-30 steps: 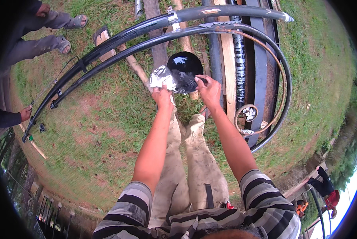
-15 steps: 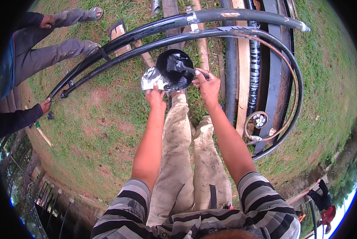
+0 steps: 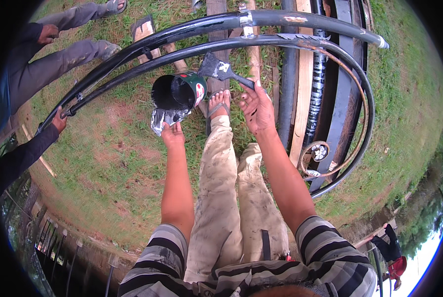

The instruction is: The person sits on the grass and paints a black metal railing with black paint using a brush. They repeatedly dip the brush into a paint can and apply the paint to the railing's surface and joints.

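My left hand (image 3: 173,136) pinches a silver, paint-smeared flap (image 3: 164,119) at the rim of a dark green paint can (image 3: 192,83). The can is tilted, and its black inside shows. In my right hand (image 3: 259,110) is the handle of a flat paintbrush (image 3: 222,70), its bristles coated in black paint and pointing left, just above the can. Ahead of both hands runs a curved black metal frame (image 3: 196,32) of two pipes, joined by a silver bracket (image 3: 246,22). Its right end carries a rusty scroll (image 3: 347,67).
At the left a co-worker's hand (image 3: 59,120) touches the frame's end. Wooden planks (image 3: 300,89) and dark pipes (image 3: 286,74) lie under the frame at the right. My sandalled foot (image 3: 218,103) is beside the can. Another person (image 3: 395,262) is far off at the lower right.
The can has moved left and tipped over toward the left. My right hand has lifted the brush out of the can, its bristles now clear of it.
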Available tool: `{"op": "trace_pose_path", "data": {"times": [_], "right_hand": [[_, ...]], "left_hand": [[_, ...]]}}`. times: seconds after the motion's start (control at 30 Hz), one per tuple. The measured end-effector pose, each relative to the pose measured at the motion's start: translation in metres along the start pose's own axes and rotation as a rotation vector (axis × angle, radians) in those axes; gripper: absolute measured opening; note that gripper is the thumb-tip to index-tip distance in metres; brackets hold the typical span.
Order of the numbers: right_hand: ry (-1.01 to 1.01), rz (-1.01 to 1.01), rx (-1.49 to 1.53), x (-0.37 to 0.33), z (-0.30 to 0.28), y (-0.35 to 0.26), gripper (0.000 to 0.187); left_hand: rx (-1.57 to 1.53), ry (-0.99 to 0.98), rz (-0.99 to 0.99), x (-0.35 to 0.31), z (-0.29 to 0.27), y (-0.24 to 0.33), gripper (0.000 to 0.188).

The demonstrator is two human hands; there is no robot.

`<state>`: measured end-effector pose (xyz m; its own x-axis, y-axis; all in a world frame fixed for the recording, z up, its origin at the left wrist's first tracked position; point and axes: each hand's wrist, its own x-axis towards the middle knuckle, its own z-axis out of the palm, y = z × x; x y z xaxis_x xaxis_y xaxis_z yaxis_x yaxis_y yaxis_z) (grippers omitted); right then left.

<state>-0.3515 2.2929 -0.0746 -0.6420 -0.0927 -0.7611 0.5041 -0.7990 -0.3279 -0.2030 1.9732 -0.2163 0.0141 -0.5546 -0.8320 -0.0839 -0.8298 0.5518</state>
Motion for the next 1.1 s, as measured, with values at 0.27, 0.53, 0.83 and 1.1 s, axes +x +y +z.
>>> {"op": "trace_pose_path", "data": {"times": [0.27,0.53,0.83,1.1], "right_hand": [[0.083,-0.155,0.029,0.007,-0.057,-0.058,0.042],[0.096,-0.240,0.008,-0.015,-0.106,-0.109,0.037],[0.175,-0.212,0.068,-0.052,-0.146,-0.122,0.041],[0.169,-0.164,0.207,-0.075,-0.145,-0.110,0.042]], "left_hand": [[-0.136,0.106,-0.021,0.055,-0.032,0.021,0.051],[-0.117,0.187,0.008,0.098,-0.064,0.035,0.060],[-0.146,0.308,0.067,0.101,-0.102,0.036,0.049],[-0.162,0.177,-0.256,0.090,-0.122,0.066,0.051]]}}
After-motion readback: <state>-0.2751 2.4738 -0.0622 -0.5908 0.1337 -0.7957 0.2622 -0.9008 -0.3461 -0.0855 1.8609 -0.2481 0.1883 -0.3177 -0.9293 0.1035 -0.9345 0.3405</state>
